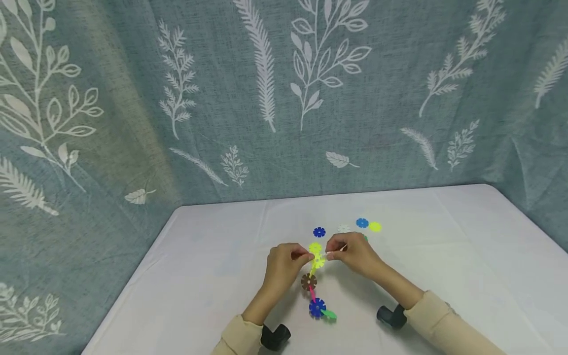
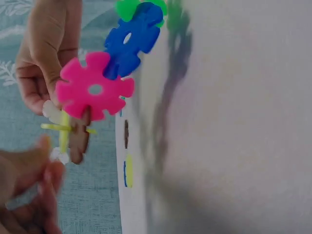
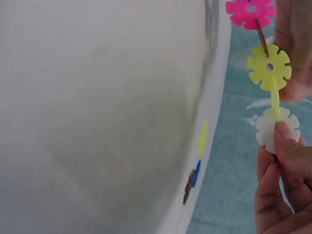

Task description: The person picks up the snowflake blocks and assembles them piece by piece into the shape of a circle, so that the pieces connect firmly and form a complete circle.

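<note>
Both hands hold a hanging chain of notched interlocking plastic discs above the table. My left hand (image 1: 284,266) pinches the chain at its yellow discs (image 1: 317,261). My right hand (image 1: 355,251) grips a white interlocking disc (image 3: 273,127) between thumb and fingers; in the right wrist view it meets the slim edge of a yellow disc (image 3: 275,100). Below the yellow ones come a brown disc (image 1: 308,282), a pink disc (image 2: 95,88), a blue disc (image 1: 317,307) and a green disc (image 1: 329,314). The left hand's fingertips are blurred in the left wrist view.
Loose discs lie farther back on the white table (image 1: 213,276): dark blue (image 1: 319,231), white (image 1: 343,228), lighter blue (image 1: 362,223) and yellow (image 1: 375,226). A green disc is partly hidden behind the right hand. A patterned teal curtain (image 1: 284,162) hangs behind the table.
</note>
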{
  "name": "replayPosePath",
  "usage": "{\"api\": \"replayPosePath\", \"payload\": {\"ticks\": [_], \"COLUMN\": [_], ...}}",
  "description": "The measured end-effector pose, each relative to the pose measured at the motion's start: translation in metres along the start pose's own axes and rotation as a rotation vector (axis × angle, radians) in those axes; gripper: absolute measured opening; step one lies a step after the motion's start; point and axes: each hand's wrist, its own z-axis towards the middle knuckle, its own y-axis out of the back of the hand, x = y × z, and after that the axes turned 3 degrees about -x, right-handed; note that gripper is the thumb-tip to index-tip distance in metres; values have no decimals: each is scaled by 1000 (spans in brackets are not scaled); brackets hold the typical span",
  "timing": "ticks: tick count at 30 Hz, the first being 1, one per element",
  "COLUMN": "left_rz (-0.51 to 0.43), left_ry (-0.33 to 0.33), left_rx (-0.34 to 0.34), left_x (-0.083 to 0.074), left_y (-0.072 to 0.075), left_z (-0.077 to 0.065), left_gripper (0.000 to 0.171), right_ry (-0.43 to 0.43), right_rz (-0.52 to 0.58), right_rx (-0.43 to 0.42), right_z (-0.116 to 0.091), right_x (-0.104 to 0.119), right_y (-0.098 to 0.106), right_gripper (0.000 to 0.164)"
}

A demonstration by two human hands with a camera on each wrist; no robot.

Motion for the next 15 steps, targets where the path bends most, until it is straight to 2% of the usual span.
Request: {"api": "replayPosePath", "payload": {"ticks": [2,5,10,13,15], "left_rz": [20,17,49,59,58], "left_ry": [-96,-175,-198,-171,-145], "left_rx": [-25,11,26,12,1], "left_x": [-1,0,6,10,13], "left_y": [2,1,1,4,6], "left_z": [2,5,6,5,5], "left_gripper": [13,12,6,6,6], "right_ry": [-15,-25,-37,-48,-66], "right_rz": [13,41,95,95,85], "right_rx": [11,14,14,39,51], "right_z": [3,6,9,11,13], "right_x": [-2,-2,1,-2,-6], "right_y": [-4,-12,-20,-17,-13], "right_gripper": [5,5,5,7,14]}}
